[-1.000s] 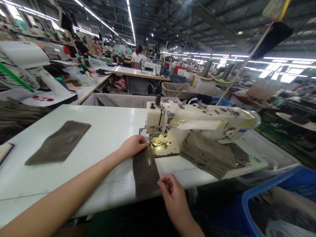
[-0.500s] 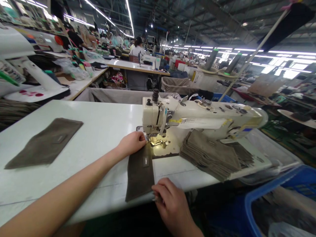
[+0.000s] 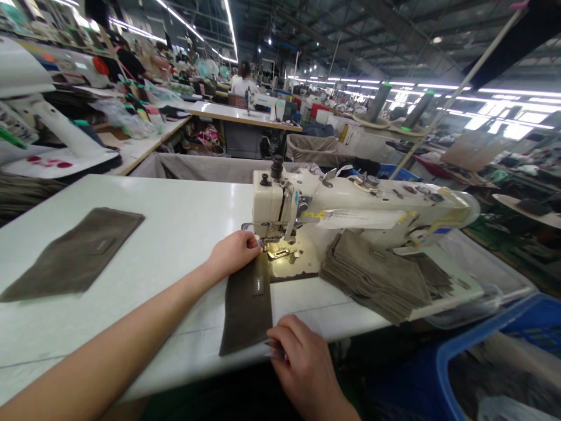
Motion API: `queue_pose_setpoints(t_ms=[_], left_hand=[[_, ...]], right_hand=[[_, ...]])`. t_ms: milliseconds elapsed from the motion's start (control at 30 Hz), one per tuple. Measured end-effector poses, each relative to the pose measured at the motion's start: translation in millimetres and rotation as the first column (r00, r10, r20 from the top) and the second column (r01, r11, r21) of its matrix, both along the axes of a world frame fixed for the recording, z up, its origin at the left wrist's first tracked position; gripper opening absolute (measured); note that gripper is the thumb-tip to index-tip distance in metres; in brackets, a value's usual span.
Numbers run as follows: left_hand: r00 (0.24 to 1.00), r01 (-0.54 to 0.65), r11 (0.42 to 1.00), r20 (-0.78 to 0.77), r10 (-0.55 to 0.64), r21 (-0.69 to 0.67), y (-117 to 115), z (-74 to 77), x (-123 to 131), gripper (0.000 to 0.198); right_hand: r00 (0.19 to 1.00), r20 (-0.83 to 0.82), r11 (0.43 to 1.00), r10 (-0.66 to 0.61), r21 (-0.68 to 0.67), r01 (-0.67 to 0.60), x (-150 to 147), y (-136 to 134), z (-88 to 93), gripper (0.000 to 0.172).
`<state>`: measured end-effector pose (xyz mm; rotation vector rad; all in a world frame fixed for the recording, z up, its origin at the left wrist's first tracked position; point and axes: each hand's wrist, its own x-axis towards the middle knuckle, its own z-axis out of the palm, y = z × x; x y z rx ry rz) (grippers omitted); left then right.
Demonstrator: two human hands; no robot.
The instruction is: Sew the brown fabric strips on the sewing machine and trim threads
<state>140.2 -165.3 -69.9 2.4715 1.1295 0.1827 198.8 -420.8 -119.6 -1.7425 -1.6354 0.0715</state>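
Note:
A dark olive-brown fabric piece point(image 3: 246, 313) with a small label point(image 3: 259, 286) lies lengthwise on the table, its far end at the needle area of the sewing machine point(image 3: 280, 204). Close beside the presser foot, my left hand point(image 3: 236, 252) is closed, thumb and finger pinching the piece's far end. At the near right corner, my right hand point(image 3: 302, 356) pinches the fabric's edge. Something small and pale shows by its curled fingers, too blurred to name. The machine's lamp lights the metal plate point(image 3: 291, 266). The stitching point is partly hidden behind my left fingers.
Another labelled fabric piece point(image 3: 83, 257) lies flat at the left of the white table point(image 3: 184, 202). A stack of similar pieces point(image 3: 372, 275) rests under the machine arm. A blue plastic basket point(image 3: 442, 362) stands at the lower right. A person point(image 3: 243, 85) sits farther back.
My view has shifted slightly, moving the left fabric piece a little leftward in the picture. Both hands keep nearly the same hold on the fabric piece at the machine.

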Motion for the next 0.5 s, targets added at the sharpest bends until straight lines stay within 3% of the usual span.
queue_pose_setpoints(t_ms=[500], left_hand=[[1.0,0.002,0.999,-0.026,-0.003,-0.054,6.1,2.3,3.1,0.017]], right_hand=[[0.998,0.061,0.998,0.021,-0.059,-0.017,2.4,2.0,6.2,0.026]])
